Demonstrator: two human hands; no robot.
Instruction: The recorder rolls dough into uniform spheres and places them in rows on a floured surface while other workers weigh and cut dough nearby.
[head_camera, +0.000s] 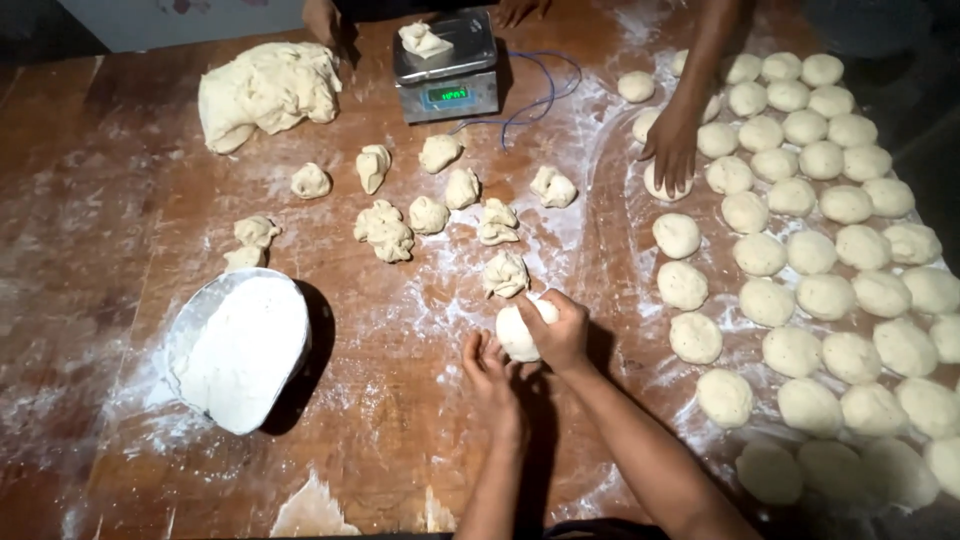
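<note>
My right hand (560, 330) curls over a round dough ball (515, 335) on the floured wooden table (400, 400). My left hand (490, 368) lies flat beside it, fingers apart, its fingertips against the ball's lower edge. Several rough dough pieces (428, 215) lie scattered just beyond, the nearest one (505, 273) close above my right hand.
Several smooth flattened dough rounds (800, 240) cover the right side. Another person's hand (672, 150) presses one round there. A big dough mass (265, 92) lies at back left beside a metal scale (446, 68) holding a dough piece. A flour bowl (240, 350) stands at left.
</note>
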